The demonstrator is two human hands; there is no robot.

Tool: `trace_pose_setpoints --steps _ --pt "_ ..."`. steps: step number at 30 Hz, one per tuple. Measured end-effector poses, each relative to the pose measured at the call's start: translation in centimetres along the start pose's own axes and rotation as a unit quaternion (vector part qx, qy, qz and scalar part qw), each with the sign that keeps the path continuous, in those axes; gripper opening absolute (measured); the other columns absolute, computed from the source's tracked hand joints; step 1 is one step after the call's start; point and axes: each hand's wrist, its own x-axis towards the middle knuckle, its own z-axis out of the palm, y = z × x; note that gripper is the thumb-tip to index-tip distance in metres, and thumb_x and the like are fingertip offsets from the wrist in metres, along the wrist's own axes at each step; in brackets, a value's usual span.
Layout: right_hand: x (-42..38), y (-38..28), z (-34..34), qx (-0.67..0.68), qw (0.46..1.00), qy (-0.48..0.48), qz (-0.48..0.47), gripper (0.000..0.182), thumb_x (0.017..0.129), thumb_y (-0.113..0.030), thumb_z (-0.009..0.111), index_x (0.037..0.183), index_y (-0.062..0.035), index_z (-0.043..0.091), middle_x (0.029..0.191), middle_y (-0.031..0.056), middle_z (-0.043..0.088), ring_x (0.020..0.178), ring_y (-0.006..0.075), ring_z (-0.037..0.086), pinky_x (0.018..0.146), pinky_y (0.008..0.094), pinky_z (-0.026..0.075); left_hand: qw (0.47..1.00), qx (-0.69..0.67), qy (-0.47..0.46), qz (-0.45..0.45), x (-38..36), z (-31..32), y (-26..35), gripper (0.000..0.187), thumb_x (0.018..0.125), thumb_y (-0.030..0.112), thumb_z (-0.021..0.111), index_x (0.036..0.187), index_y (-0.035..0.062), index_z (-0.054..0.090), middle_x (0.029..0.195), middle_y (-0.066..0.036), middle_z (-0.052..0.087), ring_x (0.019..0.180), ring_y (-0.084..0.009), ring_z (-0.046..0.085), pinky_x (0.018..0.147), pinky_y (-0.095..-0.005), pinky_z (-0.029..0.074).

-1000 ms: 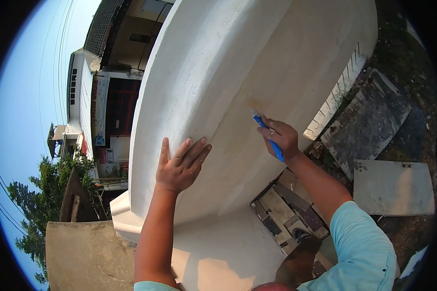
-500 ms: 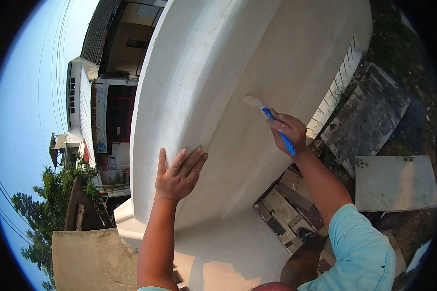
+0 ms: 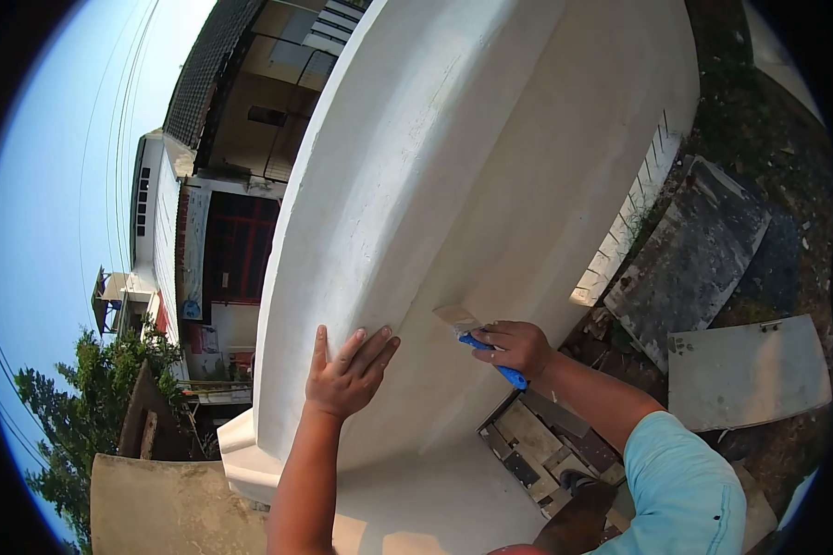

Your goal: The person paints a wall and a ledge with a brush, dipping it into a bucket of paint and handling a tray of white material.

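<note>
A large pale, smooth moulded surface [image 3: 491, 166] runs up through the middle of the head view, with a long raised ridge. My left hand [image 3: 346, 377] lies on this ridge with its fingers spread, holding nothing. My right hand [image 3: 516, 351] is closed around the blue handle of a flat brush [image 3: 460, 319]. The brush's pale bristles point up and left, at the surface beside the ridge. Whether the bristle tips touch it is hard to tell.
Low on the right are wooden boards [image 3: 537, 435] with a foot on them. A stained dark panel [image 3: 690, 259] and a pale grey panel [image 3: 748, 375] lie at the right. Buildings and a green tree [image 3: 102, 393] are at the left.
My right hand has moved down and left along the surface with the brush, which is now more level. The view has shifted slightly; my left hand remains on the ridge.
</note>
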Motion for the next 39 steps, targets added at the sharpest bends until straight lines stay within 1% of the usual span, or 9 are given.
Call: trace_pose_setpoints --steps 8,12,17,21,26,32,35,38,39 --pt "4.6 7.7 -4.2 -0.111 0.928 0.31 0.172 0.021 0.073 0.004 0.072 0.09 -0.0074 0.067 0.095 0.0197 0.07 0.082 0.0311 0.071 0.068 0.0343 0.058 1.0 -0.003 0.0 -0.001 0.1 -0.2 0.0 0.031 0.088 0.031 0.06 0.117 0.036 0.068 0.137 0.014 0.053 0.142 -0.0166 0.027 0.11 -0.0602 0.033" --pt "1.8 3.0 -0.6 -0.036 0.981 0.156 0.107 0.028 0.069 0.004 0.074 0.089 -0.0139 0.069 0.095 0.0168 0.071 0.08 0.0283 0.071 0.066 0.0335 0.059 1.0 0.002 -0.001 0.001 0.2 -0.1 -0.2 0.031 0.088 0.031 0.059 0.117 0.0361 0.068 0.137 0.014 0.053 0.142 -0.0168 0.028 0.11 -0.0605 0.033" --pt "0.0 1.5 0.0 0.021 0.998 -0.052 -0.035 0.016 0.075 -0.017 0.07 0.09 -0.0195 0.071 0.107 0.0049 0.071 0.085 0.0221 0.071 0.072 0.0301 0.058 1.0 0.004 -0.023 -0.01 0.0 -0.3 0.1 0.03 0.091 0.033 0.056 0.118 0.0386 0.066 0.141 0.018 0.049 0.142 -0.0136 0.026 0.108 -0.0586 0.037" --pt "4.2 7.3 -5.0 -0.049 0.995 0.087 -0.012 0.027 0.068 -0.002 0.075 0.092 -0.0115 0.069 0.098 0.0127 0.071 0.079 0.0254 0.071 0.066 0.0314 0.059 1.0 0.002 -0.02 -0.013 0.0 -0.3 0.1 0.03 0.091 0.032 0.056 0.118 0.0391 0.066 0.14 0.018 0.049 0.141 -0.0142 0.028 0.109 -0.0586 0.036" --pt "4.7 14.0 -8.7 -0.149 0.929 0.308 0.142 0.017 0.08 0.005 0.07 0.093 -0.0044 0.067 0.097 0.0175 0.071 0.085 0.0303 0.071 0.073 0.0358 0.058 1.0 -0.007 -0.019 -0.014 0.0 -0.2 0.2 0.029 0.091 0.032 0.055 0.117 0.0392 0.067 0.14 0.017 0.05 0.141 -0.0151 0.028 0.11 -0.0585 0.035" --pt "-1.3 5.4 -0.5 -0.045 0.989 0.088 0.107 0.029 0.071 -0.001 0.074 0.094 -0.0171 0.071 0.103 0.0133 0.07 0.09 0.026 0.071 0.073 0.0331 0.059 1.0 0.003 -0.015 -0.007 0.3 -0.4 0.0 0.029 0.092 0.03 0.054 0.117 0.0381 0.067 0.139 0.015 0.051 0.144 -0.0156 0.024 0.109 -0.0581 0.036" --pt "-3.7 0.0 1.0 0.06 0.992 -0.106 -0.012 0.016 0.077 -0.016 0.067 0.092 -0.0199 0.071 0.107 0.0057 0.071 0.09 0.022 0.07 0.077 0.0329 0.059 1.0 0.005 -0.009 -0.004 0.2 -0.2 0.0 0.029 0.092 0.03 0.054 0.117 0.0381 0.067 0.14 0.015 0.05 0.145 -0.0157 0.023 0.109 -0.0582 0.035" --pt "-2.9 1.3 1.2 0.043 0.997 -0.055 -0.026 0.016 0.076 -0.015 0.068 0.091 -0.0187 0.071 0.106 0.0068 0.071 0.088 0.021 0.07 0.076 0.0328 0.058 1.0 0.009 -0.007 -0.003 0.2 -0.2 0.0 0.029 0.092 0.031 0.054 0.117 0.0381 0.067 0.14 0.015 0.05 0.145 -0.0159 0.022 0.109 -0.0581 0.035" --pt "-2.1 2.9 0.5 -0.003 0.999 -0.028 0.038 0.016 0.075 -0.014 0.07 0.09 -0.0165 0.071 0.107 0.008 0.07 0.089 0.0202 0.069 0.078 0.0331 0.058 1.0 0.016 -0.014 0.001 0.0 -0.2 -0.1 0.029 0.092 0.031 0.054 0.118 0.0382 0.066 0.14 0.015 0.05 0.145 -0.0163 0.022 0.11 -0.0581 0.035"
